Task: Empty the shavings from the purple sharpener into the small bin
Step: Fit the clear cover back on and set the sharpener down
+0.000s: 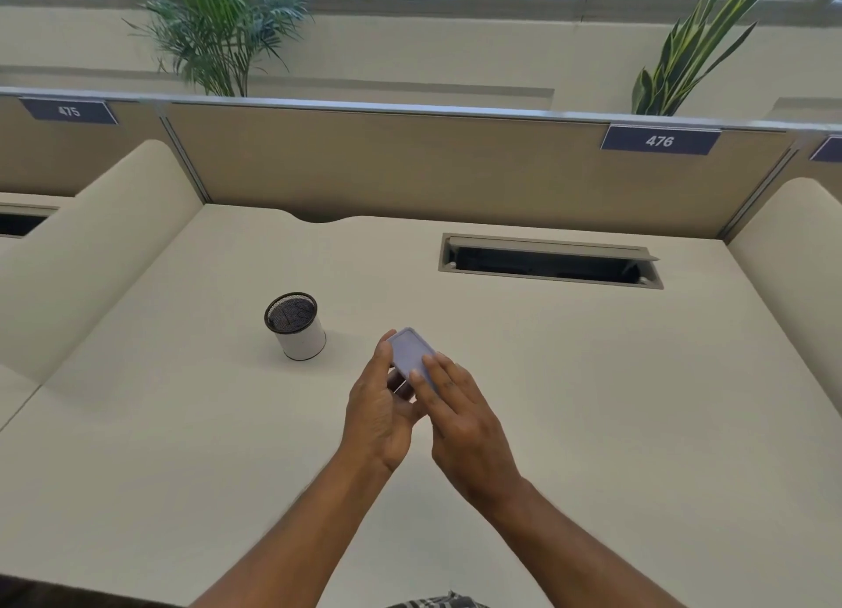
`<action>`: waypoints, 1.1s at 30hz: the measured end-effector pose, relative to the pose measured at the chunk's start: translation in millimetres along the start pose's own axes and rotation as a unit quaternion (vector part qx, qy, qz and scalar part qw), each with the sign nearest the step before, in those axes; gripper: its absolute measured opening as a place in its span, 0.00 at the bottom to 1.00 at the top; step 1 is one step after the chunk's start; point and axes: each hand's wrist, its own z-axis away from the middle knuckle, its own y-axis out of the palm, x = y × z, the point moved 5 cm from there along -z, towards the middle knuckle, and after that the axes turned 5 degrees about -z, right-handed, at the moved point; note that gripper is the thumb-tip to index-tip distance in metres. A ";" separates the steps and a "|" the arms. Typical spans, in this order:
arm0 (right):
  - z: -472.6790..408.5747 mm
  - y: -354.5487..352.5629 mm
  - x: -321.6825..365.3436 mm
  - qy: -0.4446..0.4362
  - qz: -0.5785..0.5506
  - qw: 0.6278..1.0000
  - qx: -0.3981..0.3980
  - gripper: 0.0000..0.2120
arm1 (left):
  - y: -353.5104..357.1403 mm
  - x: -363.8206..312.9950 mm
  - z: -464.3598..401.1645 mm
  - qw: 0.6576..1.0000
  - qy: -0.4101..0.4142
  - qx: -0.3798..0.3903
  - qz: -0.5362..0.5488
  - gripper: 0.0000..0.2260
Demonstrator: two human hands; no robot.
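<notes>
The purple sharpener, a flat rounded block, is held above the desk near its middle. My left hand grips it from the left and below. My right hand lies on it from the right, its fingertips on the sharpener's top face. The lower part of the sharpener is hidden by my fingers. The small bin, a white cylinder with a black mesh rim, stands upright on the desk to the left of and a little beyond my hands, apart from them.
The cream desk is walled by padded side dividers and a tan back panel labelled 476. An open cable slot sits at the back right. Plants stand behind the panel.
</notes>
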 end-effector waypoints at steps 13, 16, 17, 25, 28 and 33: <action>-3.0 -15.5 -29.2 0.450 -0.433 0.775 -0.097 0.17 | -9.8 0.9 -14.5 0.999 -0.003 0.010 -0.049 0.14; 1.2 -15.7 -34.2 0.517 -0.484 0.697 -0.108 0.18 | -9.0 -4.5 -13.0 0.997 0.005 0.039 -0.065 0.14; 1.7 -15.9 -36.8 0.534 -0.493 0.678 -0.109 0.17 | -7.8 -5.2 -11.5 0.996 0.006 0.053 -0.074 0.16; 8.4 -9.2 -44.2 0.559 -0.540 0.625 -0.079 0.13 | -6.7 -6.1 -15.5 0.991 0.027 0.004 -0.133 0.10; 13.9 -4.5 -43.3 0.536 -0.602 0.589 -0.066 0.14 | -8.8 -4.7 -16.6 0.993 0.025 -0.014 -0.116 0.10; 20.2 -5.1 -42.2 0.477 -0.661 0.578 -0.013 0.27 | -10.5 2.3 -16.0 0.997 0.016 -0.029 -0.073 0.11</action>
